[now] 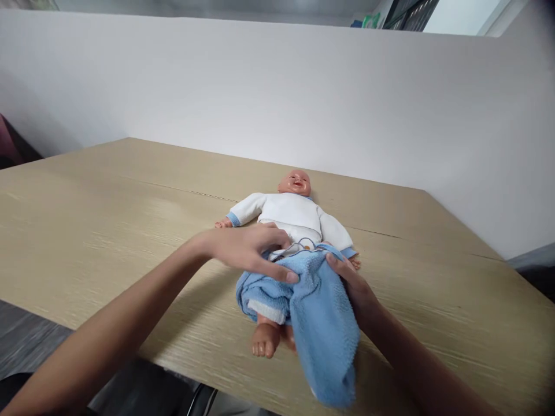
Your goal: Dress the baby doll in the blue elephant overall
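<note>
A baby doll (295,182) lies on its back, head toward the wall, in a white top (289,209) with blue cuffs. Blue fleecy trousers (323,323) cover its hips and one leg; the other trouser leg hangs flat toward the table's front edge. One bare foot pokes out of the white-lined cuff, the second partly hidden behind the cloth. My left hand (255,248) rests over the waist, fingers apart, thumb on the blue cloth. At the waistband's right side, my right hand (351,283) pinches the fabric between thumb and fingers. A drawstring loop shows between the hands.
The doll lies on a wide wooden table (108,202) with thin seams across it. Behind stands a white partition wall (217,86). Below the table's front edge are a grey floor (26,323) and dark items.
</note>
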Available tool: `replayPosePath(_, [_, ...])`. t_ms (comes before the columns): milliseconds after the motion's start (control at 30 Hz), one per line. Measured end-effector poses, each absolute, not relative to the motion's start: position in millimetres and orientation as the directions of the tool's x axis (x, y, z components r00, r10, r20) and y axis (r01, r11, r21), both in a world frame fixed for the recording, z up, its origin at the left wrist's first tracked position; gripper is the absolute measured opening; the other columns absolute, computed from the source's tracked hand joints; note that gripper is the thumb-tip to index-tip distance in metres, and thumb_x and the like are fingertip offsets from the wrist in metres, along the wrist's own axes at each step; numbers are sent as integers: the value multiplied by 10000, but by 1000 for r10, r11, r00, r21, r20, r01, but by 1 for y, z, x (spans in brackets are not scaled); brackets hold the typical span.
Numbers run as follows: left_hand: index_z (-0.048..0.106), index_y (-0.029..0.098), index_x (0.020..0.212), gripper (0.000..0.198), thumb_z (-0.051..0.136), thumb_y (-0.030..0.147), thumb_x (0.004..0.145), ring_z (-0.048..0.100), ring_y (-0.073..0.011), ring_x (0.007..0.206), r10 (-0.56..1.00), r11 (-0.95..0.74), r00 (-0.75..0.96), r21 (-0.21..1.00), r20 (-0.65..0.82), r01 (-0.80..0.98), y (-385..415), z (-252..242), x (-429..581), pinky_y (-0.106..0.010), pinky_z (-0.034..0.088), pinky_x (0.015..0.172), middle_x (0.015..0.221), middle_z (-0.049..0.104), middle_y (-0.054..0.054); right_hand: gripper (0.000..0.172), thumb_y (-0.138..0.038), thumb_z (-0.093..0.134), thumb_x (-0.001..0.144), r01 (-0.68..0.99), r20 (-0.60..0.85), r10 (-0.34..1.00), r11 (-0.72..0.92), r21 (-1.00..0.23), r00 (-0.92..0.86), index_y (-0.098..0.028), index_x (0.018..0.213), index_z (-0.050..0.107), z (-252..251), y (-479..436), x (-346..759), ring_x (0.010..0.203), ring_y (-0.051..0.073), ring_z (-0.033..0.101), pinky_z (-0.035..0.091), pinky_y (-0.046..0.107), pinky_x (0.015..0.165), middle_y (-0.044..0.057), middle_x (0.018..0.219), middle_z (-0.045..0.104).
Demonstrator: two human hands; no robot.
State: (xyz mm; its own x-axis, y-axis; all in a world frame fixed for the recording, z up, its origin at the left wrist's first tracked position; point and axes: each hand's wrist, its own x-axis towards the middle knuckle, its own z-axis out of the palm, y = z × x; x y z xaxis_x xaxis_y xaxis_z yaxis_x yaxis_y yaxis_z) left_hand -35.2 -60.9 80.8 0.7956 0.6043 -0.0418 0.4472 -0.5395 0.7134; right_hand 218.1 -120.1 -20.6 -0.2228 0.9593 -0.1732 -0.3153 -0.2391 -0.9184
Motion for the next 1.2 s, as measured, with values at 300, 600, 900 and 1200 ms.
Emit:
replayPosePath(300, [701, 207, 1341, 577, 907, 381, 830, 648, -279, 1376, 178, -252, 984, 966, -22, 67, -9, 56, 4, -335, 498, 1198, 1388, 732, -27, 478, -622, 836, 874, -187, -145, 935, -214, -959, -324, -256, 1108, 636, -13, -112, 242, 935, 225, 691, 563, 316, 808, 24, 1007, 712])
replayPosePath(600, [724, 226, 1229, 571, 940, 481, 766, 744, -330, 1209, 156, -349, 920, 851, -360, 392, -14, 56, 1, -374, 614, 1017, 1237, 801, -27, 472, -554, 876, 864, 24, -162, 778, -185, -982, -608, -215, 1160, 734, -18, -107, 284, 881, 195, 640, 508, 296, 804, 20, 991, 680])
replayPosePath(900, [766, 215, 1170, 285, 782, 423, 975, 720, -268, 1294, 107, -205, 991, 973, -83, 103, -18, 45, 5, -336, 564, 1149, 1308, 790, -19, 562, -578, 912, 821, 7, -212, 714, -279, -960, -668, -220, 1222, 747, -14, -119, 272, 966, 242, 727, 569, 324, 853, 59, 1051, 754])
replayPosePath(1200, [808, 199, 1136, 398, 918, 449, 848, 770, -285, 1199, -68, -209, 951, 936, -302, 282, -18, 48, 6, -323, 633, 1064, 1220, 838, -9, 448, -582, 975, 736, -209, -152, 894, -258, -943, -421, -228, 944, 797, -14, -125, 270, 631, 140, 624, 559, 255, 655, 8, 782, 716])
